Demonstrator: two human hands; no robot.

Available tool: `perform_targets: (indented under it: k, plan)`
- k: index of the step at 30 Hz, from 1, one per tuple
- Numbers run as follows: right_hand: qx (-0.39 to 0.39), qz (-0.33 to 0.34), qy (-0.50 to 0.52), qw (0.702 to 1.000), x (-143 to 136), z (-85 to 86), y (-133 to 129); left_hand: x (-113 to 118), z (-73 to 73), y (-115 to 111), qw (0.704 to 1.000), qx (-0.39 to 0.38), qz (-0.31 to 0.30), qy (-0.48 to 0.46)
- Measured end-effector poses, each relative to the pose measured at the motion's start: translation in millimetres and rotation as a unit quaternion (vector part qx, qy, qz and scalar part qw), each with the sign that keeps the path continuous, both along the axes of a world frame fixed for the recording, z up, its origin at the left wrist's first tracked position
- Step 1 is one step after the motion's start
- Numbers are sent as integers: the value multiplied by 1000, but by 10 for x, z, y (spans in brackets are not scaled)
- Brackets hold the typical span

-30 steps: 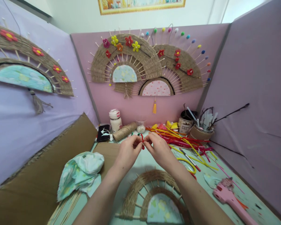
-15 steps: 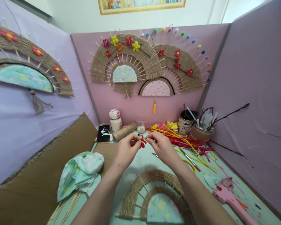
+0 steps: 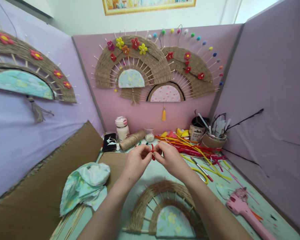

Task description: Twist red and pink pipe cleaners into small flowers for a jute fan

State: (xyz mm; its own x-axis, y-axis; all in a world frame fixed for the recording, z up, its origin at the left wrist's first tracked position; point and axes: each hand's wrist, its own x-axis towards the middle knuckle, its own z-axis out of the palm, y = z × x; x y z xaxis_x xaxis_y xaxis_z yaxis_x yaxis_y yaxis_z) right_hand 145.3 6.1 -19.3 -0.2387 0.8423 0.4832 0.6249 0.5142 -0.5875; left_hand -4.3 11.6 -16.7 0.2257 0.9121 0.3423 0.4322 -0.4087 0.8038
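Observation:
Between my two hands, above the table, is a small red pipe-cleaner flower (image 3: 153, 155) with pale bits at its centre. My left hand (image 3: 138, 160) pinches it from the left with thumb and forefinger. From the other side my right hand (image 3: 166, 156) closes its fingertips on the flower too, so part of it is hidden. Below my forearms lies a woven twine fan (image 3: 140, 210) with a half-round floral cloth panel (image 3: 174, 220); my right forearm covers its right end.
A crumpled floral cloth (image 3: 86, 186) and leaning cardboard (image 3: 50, 176) are at left. Behind my hands are a twine roll (image 3: 132, 140), a cup of white beads (image 3: 149, 136) and colourful pipe cleaners (image 3: 197, 148). A pink glue gun (image 3: 246, 208) and a pen (image 3: 202, 169) lie at right.
My right hand has moved left and now grips the flower together with my left hand. The flower has turned, showing more edge-on.

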Motion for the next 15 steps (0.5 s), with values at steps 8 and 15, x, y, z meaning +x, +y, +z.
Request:
perform_targets:
  k: [8,15]
  plan:
    - [33,-48,-81,995,-73,-16,-37,44,6,-32,993,67,44,89]
    - [20,-52,-46,997,-62,-14,-26,42,-35,-1,999,19,42,15]
